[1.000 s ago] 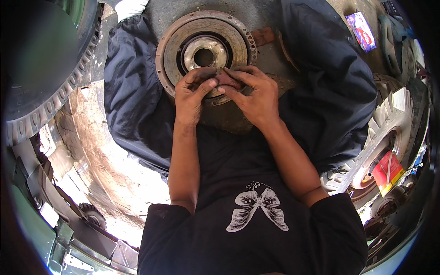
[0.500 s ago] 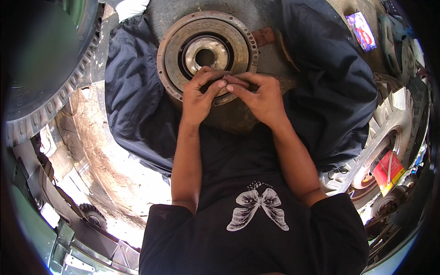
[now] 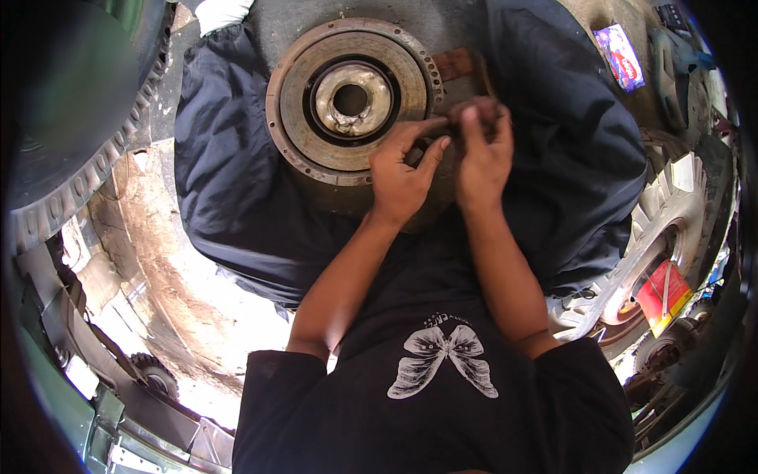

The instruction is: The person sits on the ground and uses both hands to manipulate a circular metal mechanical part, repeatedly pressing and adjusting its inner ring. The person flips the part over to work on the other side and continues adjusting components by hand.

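Doing apparent fingertip work at a rusty round metal disc [image 3: 379, 100], left hand [image 3: 397, 178] and right hand [image 3: 483, 158] next need steadiness; their grip I cannot tell.

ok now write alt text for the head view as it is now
A person's bare hands are close together, beside and partly over the lower right edge of a round, worn metal disc with a central hole between navy trouser legs; blur hides whether they hold anything. Below is a black T-shirt with a white butterfly print.
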Demonstrator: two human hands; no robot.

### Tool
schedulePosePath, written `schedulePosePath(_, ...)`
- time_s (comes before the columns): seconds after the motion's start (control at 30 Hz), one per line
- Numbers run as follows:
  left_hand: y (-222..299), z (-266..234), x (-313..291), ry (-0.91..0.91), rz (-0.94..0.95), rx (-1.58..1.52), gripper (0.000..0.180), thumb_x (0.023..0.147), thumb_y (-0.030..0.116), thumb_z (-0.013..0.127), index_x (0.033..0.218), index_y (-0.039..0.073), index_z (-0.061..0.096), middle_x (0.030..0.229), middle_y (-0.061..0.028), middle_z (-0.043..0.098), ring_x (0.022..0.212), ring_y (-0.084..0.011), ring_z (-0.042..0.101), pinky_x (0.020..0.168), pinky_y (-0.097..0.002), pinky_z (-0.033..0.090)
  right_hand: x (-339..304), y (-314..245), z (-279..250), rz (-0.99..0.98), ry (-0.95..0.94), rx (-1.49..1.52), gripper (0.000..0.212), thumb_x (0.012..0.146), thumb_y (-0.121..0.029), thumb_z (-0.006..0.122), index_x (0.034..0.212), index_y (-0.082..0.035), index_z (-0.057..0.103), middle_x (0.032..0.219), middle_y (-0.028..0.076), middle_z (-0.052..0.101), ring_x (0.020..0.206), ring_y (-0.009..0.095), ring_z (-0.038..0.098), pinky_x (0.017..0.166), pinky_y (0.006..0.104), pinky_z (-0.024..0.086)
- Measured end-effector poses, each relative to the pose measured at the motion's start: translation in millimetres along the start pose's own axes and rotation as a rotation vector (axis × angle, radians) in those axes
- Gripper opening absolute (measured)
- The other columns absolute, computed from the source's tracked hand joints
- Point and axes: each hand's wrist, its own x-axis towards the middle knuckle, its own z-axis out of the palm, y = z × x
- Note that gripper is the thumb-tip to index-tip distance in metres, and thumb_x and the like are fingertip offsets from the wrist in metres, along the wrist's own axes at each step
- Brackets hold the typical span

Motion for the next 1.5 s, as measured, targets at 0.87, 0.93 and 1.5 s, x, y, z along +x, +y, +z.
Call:
schedulePosePath(0.87,-40.2,-38.8,28.3,0.094,0.249,0.633,0.02,0.089,0.01,0.078,0.109,0.007,0.078,0.111,-0.0125,0.071,0.111,-0.0363,0.063,0.099,-0.0473,0.05,31.5,-10.8,12.5,0.003,0.061,-1.049,0.038,0.084,-0.028,0.09,0.109,-0.002,0.078,0.098,0.017,0.08,0.092,0.033,0.077,0.087,0.0406,0.056)
schedulePosePath(0.93,-41.4,-39.4,30.6,0.099,0.244,0.637,0.02,0.089,0.011,0.078,0.109,0.007,0.078,0.11,-0.0123,0.071,0.111,-0.0366,0.063,0.099,-0.0476,0.05,30.6,-9.4,9.6,-0.011,0.043,-1.018,0.037,0.083,-0.026,0.09,0.109,-0.002,0.078,0.098,0.017,0.08,0.092,0.032,0.076,0.087,0.0397,0.055)
schedulePosePath(1.5,-41.8,-40.9,29.3,0.06,0.189,0.634,0.022,0.091,0.014,0.075,0.112,0.009,0.077,0.115,-0.0112,0.072,0.118,-0.0392,0.06,0.104,-0.0495,0.049,35.3,10.0,15.7,-0.316,0.025,-1.145,0.027,0.08,-0.016,0.09,0.089,0.0,0.07,0.089,0.018,0.072,0.085,0.039,0.07,0.078,0.0458,0.052)
